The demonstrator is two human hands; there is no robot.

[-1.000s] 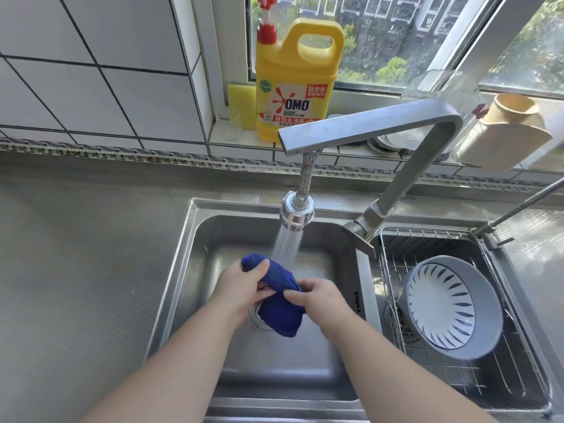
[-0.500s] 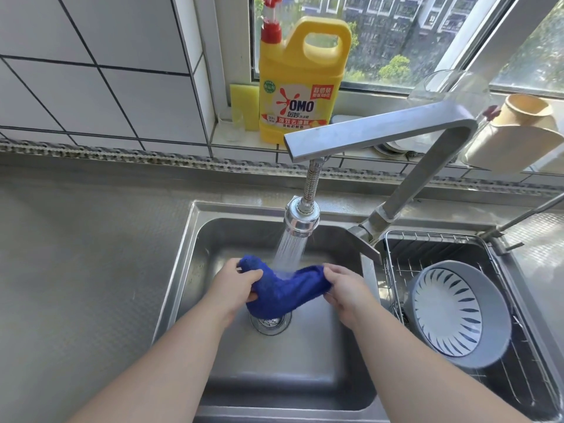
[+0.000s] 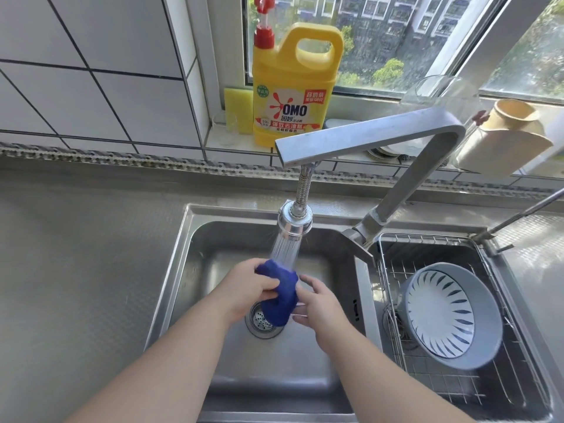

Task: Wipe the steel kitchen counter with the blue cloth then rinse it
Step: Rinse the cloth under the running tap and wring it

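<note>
The blue cloth point(image 3: 282, 296) is bunched into a wad over the left sink basin point(image 3: 198, 254), directly under the running spray of the steel tap point(image 3: 360, 134). My left hand point(image 3: 244, 288) grips the cloth's upper left part. My right hand point(image 3: 317, 303) presses against the cloth's right side with its fingers partly spread. The cloth's lower end hangs above the round drain point(image 3: 262, 325). The steel counter point(image 3: 76, 270) stretches to the left of the sink.
A yellow detergent jug point(image 3: 293, 96) and a yellow sponge point(image 3: 238, 109) stand on the window sill. The right basin holds a wire rack point(image 3: 427, 248) with a grey-rimmed bowl point(image 3: 451, 315). A beige holder point(image 3: 503, 138) sits at the right on the sill.
Half a second ago the cloth was stretched between both hands under the spray. Now the hands have come together and the cloth is bunched up between them.
</note>
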